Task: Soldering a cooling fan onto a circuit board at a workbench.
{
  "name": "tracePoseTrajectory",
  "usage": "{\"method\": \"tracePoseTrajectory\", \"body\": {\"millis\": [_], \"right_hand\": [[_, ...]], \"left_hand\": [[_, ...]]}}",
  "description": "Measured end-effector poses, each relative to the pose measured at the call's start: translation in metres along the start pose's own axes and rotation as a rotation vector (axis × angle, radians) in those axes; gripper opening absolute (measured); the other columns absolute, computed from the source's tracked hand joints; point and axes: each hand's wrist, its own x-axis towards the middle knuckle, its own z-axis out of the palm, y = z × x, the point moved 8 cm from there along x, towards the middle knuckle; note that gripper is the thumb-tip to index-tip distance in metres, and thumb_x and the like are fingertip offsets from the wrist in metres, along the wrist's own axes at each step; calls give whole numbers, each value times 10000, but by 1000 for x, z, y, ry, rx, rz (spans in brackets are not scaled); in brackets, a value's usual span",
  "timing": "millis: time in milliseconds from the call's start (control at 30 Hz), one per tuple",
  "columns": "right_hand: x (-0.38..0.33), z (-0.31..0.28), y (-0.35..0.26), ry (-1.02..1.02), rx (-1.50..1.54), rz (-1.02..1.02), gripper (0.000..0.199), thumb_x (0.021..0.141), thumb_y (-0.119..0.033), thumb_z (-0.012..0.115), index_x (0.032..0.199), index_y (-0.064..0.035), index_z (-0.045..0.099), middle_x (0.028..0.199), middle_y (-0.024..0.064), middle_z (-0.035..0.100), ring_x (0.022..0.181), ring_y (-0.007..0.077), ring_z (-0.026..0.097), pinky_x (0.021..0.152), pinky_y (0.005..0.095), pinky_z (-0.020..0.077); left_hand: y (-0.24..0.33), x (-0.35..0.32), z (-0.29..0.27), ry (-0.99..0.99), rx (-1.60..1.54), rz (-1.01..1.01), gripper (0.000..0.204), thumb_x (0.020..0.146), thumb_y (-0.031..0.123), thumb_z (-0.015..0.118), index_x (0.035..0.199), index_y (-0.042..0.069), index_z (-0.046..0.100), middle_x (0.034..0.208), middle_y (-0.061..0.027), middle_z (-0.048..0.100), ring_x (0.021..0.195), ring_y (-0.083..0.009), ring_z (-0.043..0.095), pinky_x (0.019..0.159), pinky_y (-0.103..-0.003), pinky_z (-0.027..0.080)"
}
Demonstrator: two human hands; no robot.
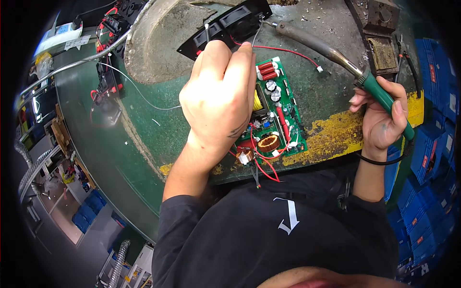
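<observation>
My right hand (382, 117) is closed around the green handle of a soldering iron (331, 53), whose tip points left to the edge of a black panel (230, 26) with socket-like openings. Over the panel's near side, my left hand (218, 91) is closed in a pinch on a thin grey solder wire (258, 34). The wire's end rises close to the iron's tip; whether they touch is too small to tell. Partly under my left hand lies a green circuit board (294, 103) with copper coils, capacitors and red parts. My left fingertips are mostly hidden by the hand.
A red wire (288, 49) with a white plug runs from the panel. An iron stand (382, 50) and pliers (408, 62) sit at the far right. Blue bins (422, 192) are stacked beyond the bench's right side. Red-clipped leads (103, 89) lie at left.
</observation>
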Motion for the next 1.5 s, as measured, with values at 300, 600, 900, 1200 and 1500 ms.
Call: {"method": "tracePoseTrajectory", "body": {"millis": [300,600,900,1200,1500], "right_hand": [[1,2,-1,1,23,-6,484,878,-303,379,1114,101,503,882,300,622,675,306,647,598,371,554],[2,2,1,-2,34,8,476,876,-284,378,1116,108,501,888,299,620,689,306,653,610,372,561],[3,4,0,-37,-34,-11,505,894,-334,362,1160,80,479,912,277,619,712,282,641,621,352,551],[2,2,-1,5,15,-7,454,875,-240,361,1117,116,505,885,292,623,692,299,656,609,368,568],[1,4,-6,-10,32,-29,433,882,-233,370,1107,107,517,892,283,627,702,292,660,618,366,569]], "left_hand": [[1,0,0,2,1,6,94,739,49,686,812,35,630,676,-58,422,557,-207,494,485,-311,422],[2,1,1,-9,9,1,111,736,65,692,833,38,646,687,-58,445,565,-213,510,504,-311,437],[1,1,-1,-25,13,-15,126,736,71,693,849,35,652,680,-58,453,580,-217,521,520,-315,445],[2,-1,-24,-23,-84,-84,173,718,24,703,885,30,658,673,-72,447,561,-210,494,511,-310,422],[-8,-34,-74,-97,-283,-347,224,724,-44,691,940,15,678,635,-15,444,533,-77,411,462,-211,308]]}}
